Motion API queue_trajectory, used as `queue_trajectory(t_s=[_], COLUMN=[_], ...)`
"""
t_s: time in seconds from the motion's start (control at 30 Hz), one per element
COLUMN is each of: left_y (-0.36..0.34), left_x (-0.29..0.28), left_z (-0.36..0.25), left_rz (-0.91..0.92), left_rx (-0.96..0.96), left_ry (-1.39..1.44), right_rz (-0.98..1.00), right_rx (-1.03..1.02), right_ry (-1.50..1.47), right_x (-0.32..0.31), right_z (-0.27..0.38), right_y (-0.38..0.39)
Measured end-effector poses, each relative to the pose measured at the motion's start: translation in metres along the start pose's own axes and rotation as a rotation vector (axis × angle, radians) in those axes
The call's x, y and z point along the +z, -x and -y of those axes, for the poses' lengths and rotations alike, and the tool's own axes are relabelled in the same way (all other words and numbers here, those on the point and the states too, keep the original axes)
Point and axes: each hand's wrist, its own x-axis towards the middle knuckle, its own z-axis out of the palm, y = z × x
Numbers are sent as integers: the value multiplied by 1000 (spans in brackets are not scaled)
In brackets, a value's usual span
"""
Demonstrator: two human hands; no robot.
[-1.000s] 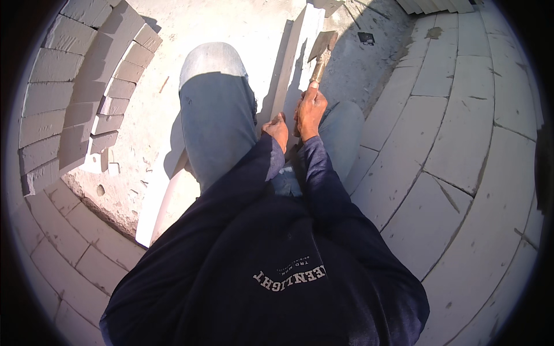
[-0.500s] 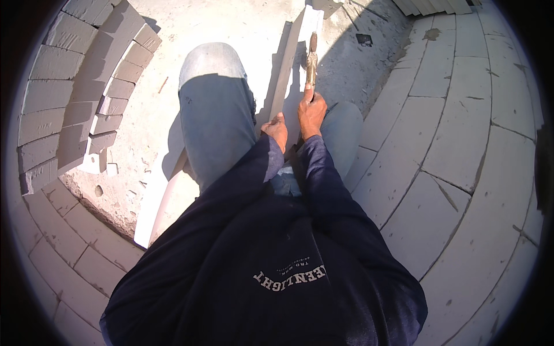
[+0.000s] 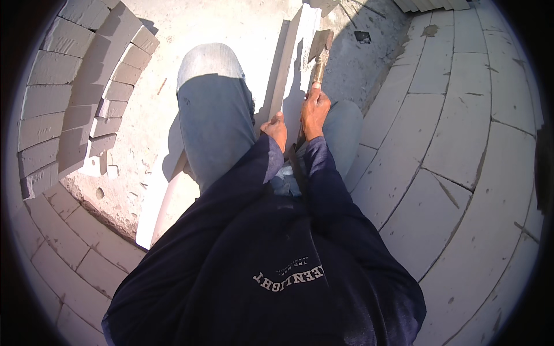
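My left hand (image 3: 274,130) is closed on the near part of a long pale block (image 3: 288,66) lying between my knees. My right hand (image 3: 314,115), just right of it, is wrapped round the worn handle of a hand tool (image 3: 322,55) with a flat metal head, which lies over the block's right side toward the far end. A dark narrow strip shows below my hands; I cannot make out what it is. My jeans-covered left knee (image 3: 210,98) is beside the block, and the right one is partly behind my right arm.
Stacked pale blocks (image 3: 49,92) stand at the left. Long block courses with dark joints (image 3: 461,115) run down the right, and more (image 3: 86,265) lie at lower left. Rough concrete (image 3: 150,98) with debris surrounds my legs. Another stack (image 3: 433,4) is at the top right.
The tool's head swung upright and edge-on half a second ago and now leans right again with its flat face showing. My right hand shifted slightly with it; my left hand stayed on the block.
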Motion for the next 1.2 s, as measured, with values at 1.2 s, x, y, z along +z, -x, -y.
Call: queue_trajectory(t_s=[1.2], left_y=[23], left_x=[-15], left_z=[-40], left_rz=[145], left_rx=[-84], left_ry=[-107], right_rz=[-158], right_rx=[-99], right_ry=[-22], right_x=[0], right_z=[8], right_y=[31])
